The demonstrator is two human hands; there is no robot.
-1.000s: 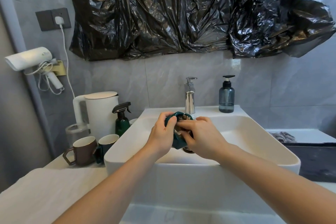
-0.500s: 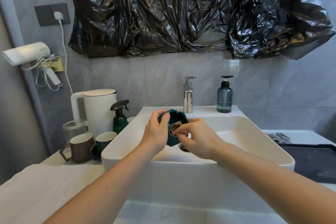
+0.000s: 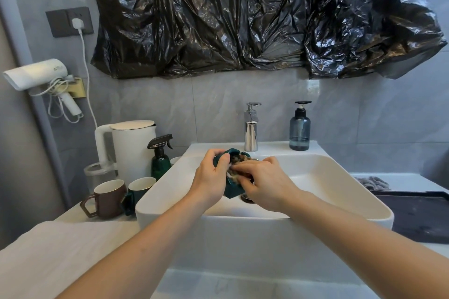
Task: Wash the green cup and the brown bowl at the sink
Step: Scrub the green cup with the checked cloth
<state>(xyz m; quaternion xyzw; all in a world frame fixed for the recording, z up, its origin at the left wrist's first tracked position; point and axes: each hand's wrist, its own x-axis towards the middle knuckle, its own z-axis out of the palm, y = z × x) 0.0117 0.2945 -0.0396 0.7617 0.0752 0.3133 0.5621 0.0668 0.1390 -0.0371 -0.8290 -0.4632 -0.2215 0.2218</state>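
Black plastic sheet [image 3: 243, 14] covers the wall above, crumpled & glossy. Below it the white sink [image 3: 340, 204] – deep rectangular basin, chrome tap [image 3: 251, 133] at the back rim w/ a blue-grey soap pump bottle [image 3: 299, 128] just beside it. Left of the basin on the counter: white kettle [image 3: 131, 145], dark green spray bottle [image 3: 160, 160], then a brown mug [image 3: 109, 198] touching a second green mug [image 3: 139, 189]. White hairdryer [image 3: 36, 75] hangs on the wall far left.

Over the basin, both hands close together on the green cup [image 3: 232, 190], tilted, mouth toward the person. Left hand [image 3: 211, 182] grips the cup's side, thumb hooked over the rim. Right hand [image 3: 264, 182] presses a brownish scrubber [image 3: 237, 165] into the cup's mouth, fingers curled round it – scrubber blurred, can't tell the material.
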